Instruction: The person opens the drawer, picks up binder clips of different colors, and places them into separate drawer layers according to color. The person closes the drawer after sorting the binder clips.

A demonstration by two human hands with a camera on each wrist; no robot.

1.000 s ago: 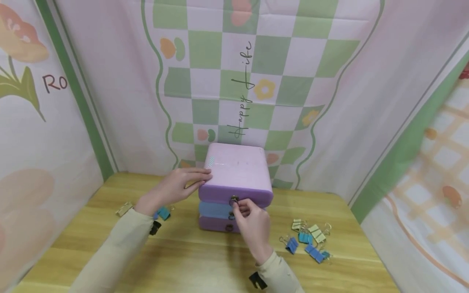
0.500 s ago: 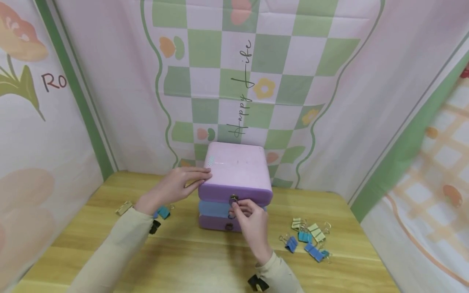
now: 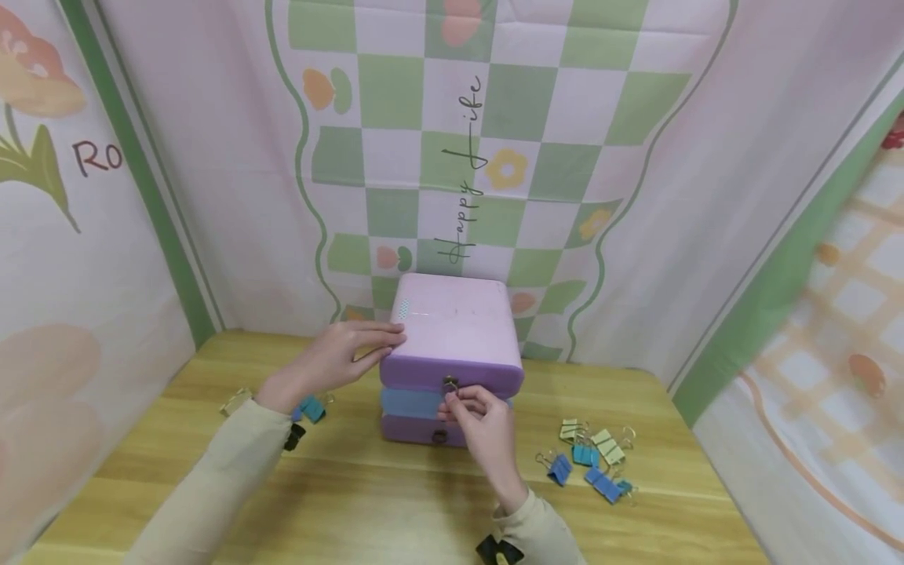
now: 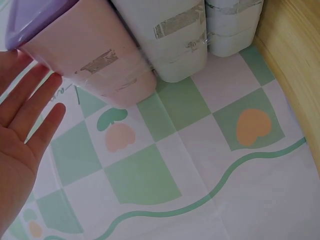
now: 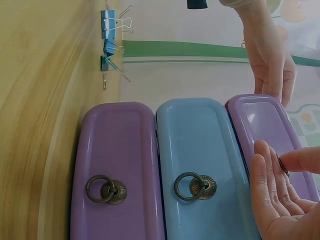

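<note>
A small chest of drawers with a pink top (image 3: 459,314) stands at the back of the table. Its fronts are a purple top drawer (image 3: 413,372), a blue middle drawer (image 5: 192,130) and a purple bottom drawer (image 5: 117,140). Thumb and fingers of my right hand (image 3: 489,428) pinch the ring pull (image 5: 283,166) of the top drawer. My left hand (image 3: 342,355) lies with nearly straight fingers at the upper left edge of the chest. In the left wrist view its fingertips (image 4: 54,80) are right at the pink side. Brass ring pulls hang on the lower two drawers.
Right of the chest lie several binder clips in yellow (image 3: 609,446), blue (image 3: 560,469) and teal (image 3: 585,455). More clips lie on the left, a yellow clip (image 3: 236,401) and a teal clip (image 3: 313,408) among them. A checkered cloth (image 3: 523,102) hangs close behind the chest.
The head view has shifted slightly. My right fingers have moved a little and now cover the middle drawer's ring pull. My left hand stays in place on the chest.
</note>
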